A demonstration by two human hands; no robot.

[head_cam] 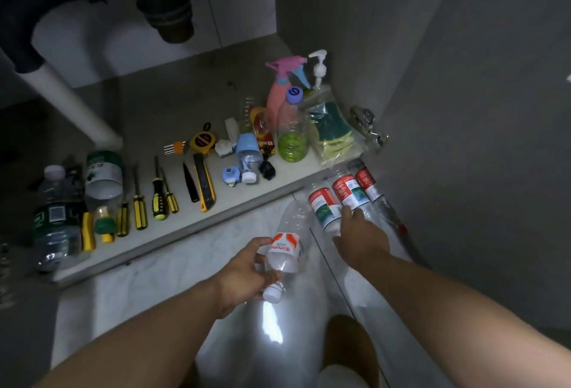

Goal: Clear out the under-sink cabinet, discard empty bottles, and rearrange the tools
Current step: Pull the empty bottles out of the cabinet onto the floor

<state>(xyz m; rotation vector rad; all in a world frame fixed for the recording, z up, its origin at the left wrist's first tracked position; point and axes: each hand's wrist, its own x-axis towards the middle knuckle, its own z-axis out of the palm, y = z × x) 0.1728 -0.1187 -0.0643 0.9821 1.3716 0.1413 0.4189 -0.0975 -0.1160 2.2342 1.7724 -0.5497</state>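
Clear plastic bottle (285, 251) was gripped in the left hand (247, 267) above the floor (154, 279), right hand (361, 236) spread on red-labelled bottles (324, 206) lying there, screwdrivers (159, 196) already lined up in the cabinet (173, 103), discarding seemingly left.

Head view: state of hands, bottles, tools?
left hand: grips orange-label bottle
orange-label bottle: capped, looks empty, held tilted
right hand: fingers extended onto red-label bottles
red-label bottles: three, lying side by side
green bottle: upright, capped, green contents low
spray bottle: upright
screwdrivers: lying in a row
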